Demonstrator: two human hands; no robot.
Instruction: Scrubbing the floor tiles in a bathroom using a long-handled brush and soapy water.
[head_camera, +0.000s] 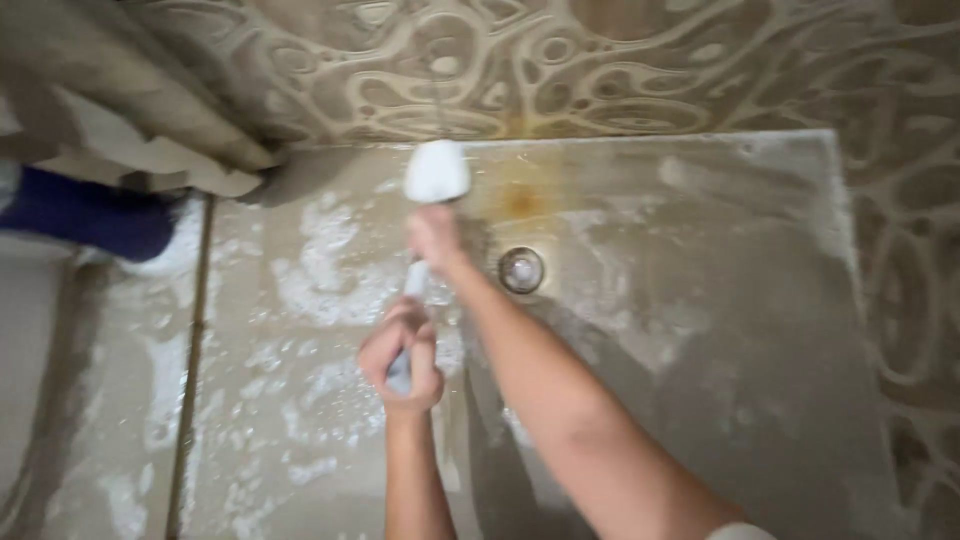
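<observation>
Nearest the camera, two bare forearms reach away from the viewer over a wet, soapy shower floor (700, 330). The left hand (402, 358) sits nearer, its fingers clenched around the lower end of a pale brush handle (414, 285). The right hand (436, 238) is farther away, fingers wrapped around the same handle just below the white brush head (436, 172). The head presses on the floor at the far edge, close to the patterned tiled wall (560, 70).

Just right of the hands lies one round metal drain (521, 270), with a rusty orange stain (522, 200) beyond it. White foam patches (320, 270) are scattered over the left half of the floor. At far left hang folds of a beige curtain (130, 120), with a dark blue object (85, 215) beneath; the blur hides what it is.

The risks here appear to be the foam-slick floor, which could cause a slip, and a wet handle twisting in the grip.

Counted: two hands, one brush, one drain, one stain, one curtain.
</observation>
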